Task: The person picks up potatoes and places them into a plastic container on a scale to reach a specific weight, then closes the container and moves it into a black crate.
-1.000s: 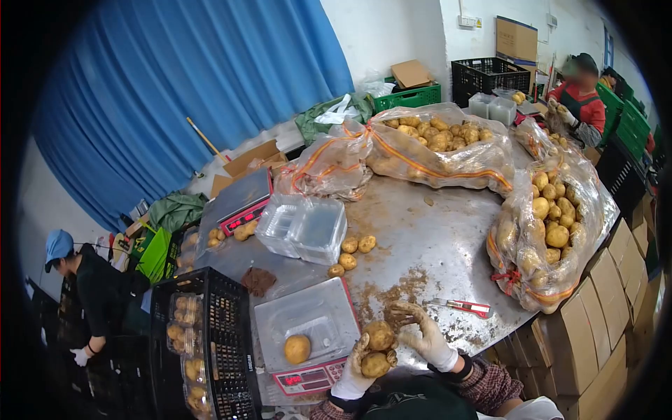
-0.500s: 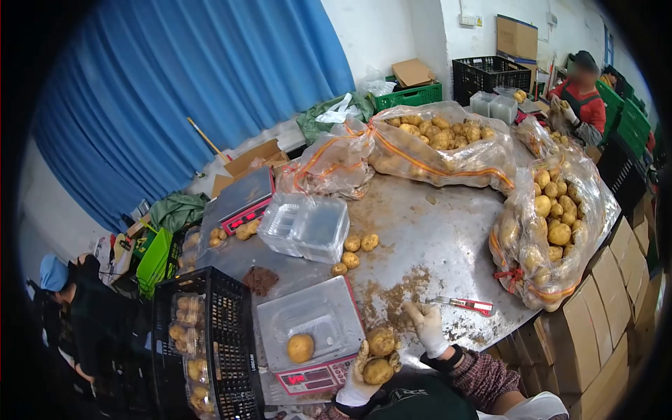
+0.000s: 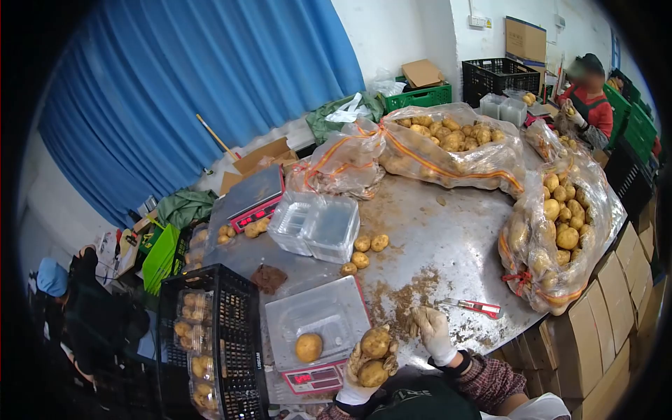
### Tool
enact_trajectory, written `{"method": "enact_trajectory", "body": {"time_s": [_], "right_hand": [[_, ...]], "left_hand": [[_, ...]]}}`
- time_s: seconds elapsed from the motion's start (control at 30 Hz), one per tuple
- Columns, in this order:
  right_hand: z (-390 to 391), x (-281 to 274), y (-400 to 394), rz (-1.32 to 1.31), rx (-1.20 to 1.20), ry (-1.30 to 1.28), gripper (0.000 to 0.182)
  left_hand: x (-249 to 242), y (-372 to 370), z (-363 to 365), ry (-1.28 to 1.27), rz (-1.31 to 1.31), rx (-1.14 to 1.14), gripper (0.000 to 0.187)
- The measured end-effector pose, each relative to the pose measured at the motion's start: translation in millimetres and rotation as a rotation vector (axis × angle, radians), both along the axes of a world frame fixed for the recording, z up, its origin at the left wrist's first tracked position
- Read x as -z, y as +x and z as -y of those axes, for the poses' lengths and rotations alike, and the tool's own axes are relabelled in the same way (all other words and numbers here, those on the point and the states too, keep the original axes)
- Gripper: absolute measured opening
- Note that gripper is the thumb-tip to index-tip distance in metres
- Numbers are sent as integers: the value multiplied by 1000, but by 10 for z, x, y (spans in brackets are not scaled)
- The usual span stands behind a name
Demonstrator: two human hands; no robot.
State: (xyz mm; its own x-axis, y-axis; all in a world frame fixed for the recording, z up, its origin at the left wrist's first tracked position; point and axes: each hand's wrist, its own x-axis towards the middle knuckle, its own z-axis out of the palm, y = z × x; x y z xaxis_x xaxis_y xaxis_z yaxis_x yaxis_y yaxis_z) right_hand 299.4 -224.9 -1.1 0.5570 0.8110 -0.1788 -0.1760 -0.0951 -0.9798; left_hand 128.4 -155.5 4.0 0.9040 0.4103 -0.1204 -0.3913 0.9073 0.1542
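My left hand (image 3: 355,383), in a whitish glove, is closed around two potatoes, an upper potato (image 3: 376,342) and a lower potato (image 3: 372,374). It is just right of a weighing scale (image 3: 316,379) with a red display. On the scale lies an open clear plastic tray (image 3: 288,323) with a single potato (image 3: 309,347) inside. My right hand (image 3: 434,334), also gloved, is apart from the left over the soil-strewn metal table, its fingers extended and holding nothing visible. Close to it lies a red utility knife (image 3: 474,306).
Left of the scale stands a black crate (image 3: 241,336) with packed potato boxes. Stacked clear trays (image 3: 329,227) and loose potatoes (image 3: 360,260) sit farther back. Big plastic bags of potatoes (image 3: 553,238) line the right and back edges. Co-workers (image 3: 591,105) are at far right and at left.
My left hand has moved slightly left toward the scale with both potatoes. My right hand's fingers have straightened from a more curled pose. The whole view has shifted a little.
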Motion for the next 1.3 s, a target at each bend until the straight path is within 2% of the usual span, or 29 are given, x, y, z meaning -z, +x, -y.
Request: {"method": "enact_trajectory", "body": {"time_s": [0.03, 0.1, 0.13, 0.17, 0.23, 0.27, 0.3, 0.37, 0.4, 0.43, 0.47, 0.5, 0.57, 0.6, 0.63, 0.7, 0.77, 0.83, 0.9, 0.97, 1.03, 1.07, 1.1, 1.17, 1.23, 1.27, 1.3], "right_hand": [[10, -80, -26, -2, -5, 0, 25], [-9, -300, -66, 819, -24, 208, 28], [5, -440, -90, 1008, -139, 81, 34], [-20, -488, -121, 1005, -138, 81, 34], [-70, -558, -179, 1264, -258, -51, 35], [-92, -633, -160, 1287, -367, -33, 34], [-111, -631, -180, 1286, -366, -34, 34], [-152, -559, -227, 1355, -386, 145, 24], [-247, -175, -185, 1163, -117, 340, 15], [-288, -127, -16, 1135, -160, 140, 13], [-326, 10, 139, 1021, -80, 22, 13], [-385, 95, 228, 906, -2, -90, 13], [-390, -40, 169, 956, -37, 25, 15], [-337, -130, 106, 994, -58, 124, 17], [-311, -275, 14, 994, -67, 127, 17], [-327, -537, -192, 857, -275, 276, 29], [-360, -503, -280, 851, -292, 271, 30], [-368, -393, -340, 851, -301, 263, 30], [-399, -195, -376, 485, -265, 297, 23], [-457, -188, -375, 505, -235, 317, 19], [-525, -243, -302, 949, -125, 270, 14], [-649, -66, -160, 860, -66, 275, 20], [-695, 45, 7, 865, -89, 92, 25], [-813, 316, 423, 900, -207, -251, 35], [-1045, 391, 679, 904, -275, -308, 34], [-1187, 389, 771, 995, -284, -308, 31], [-1326, 437, 853, 1087, -291, -307, 30]], "left_hand": [[1, -10, -5, -82, 90, 30, 59], [6, -19, -6, -134, 22, -4, 60], [11, -20, -4, -187, -45, -34, 62], [17, -30, 0, -187, -48, -34, 62], [20, -51, 0, 419, -341, 23, 68], [14, -34, 15, 420, -343, 26, 68], [10, 10, 56, 403, -478, -65, 67], [-1, 70, 121, 360, -750, -254, 64], [32, 28, 80, 358, -753, -256, 64], [94, -35, 4, 95, -367, -81, 63], [124, -76, -53, -157, 26, 90, 62], [74, -83, -65, -151, 28, 81, 62], [-51, -90, -43, -35, -248, 0, 63], [95, -136, -90, -108, -28, 40, 59], [93, -151, -63, -110, -27, 32, 59], [71, -157, -3, 225, -573, -229, 53], [77, -212, -30, 219, -555, -190, 48], [18, -189, -20, 323, -608, -219, 49], [-11, -192, -60, 340, -569, -217, 50], [24, -264, -78, 237, -536, -153, 53], [23, -426, -206, 303, -486, -85, 55], [-130, -482, -245, 492, -552, -64, 56], [-251, -548, -327, 683, -615, -41, 57], [-385, -729, -601, 1047, -797, -216, 56], [-440, -828, -975, 1202, -937, -345, 51], [-522, -828, -1118, 1446, -1151, -367, 47], [-529, -765, -1200, 1450, -1141, -372, 47]]}}
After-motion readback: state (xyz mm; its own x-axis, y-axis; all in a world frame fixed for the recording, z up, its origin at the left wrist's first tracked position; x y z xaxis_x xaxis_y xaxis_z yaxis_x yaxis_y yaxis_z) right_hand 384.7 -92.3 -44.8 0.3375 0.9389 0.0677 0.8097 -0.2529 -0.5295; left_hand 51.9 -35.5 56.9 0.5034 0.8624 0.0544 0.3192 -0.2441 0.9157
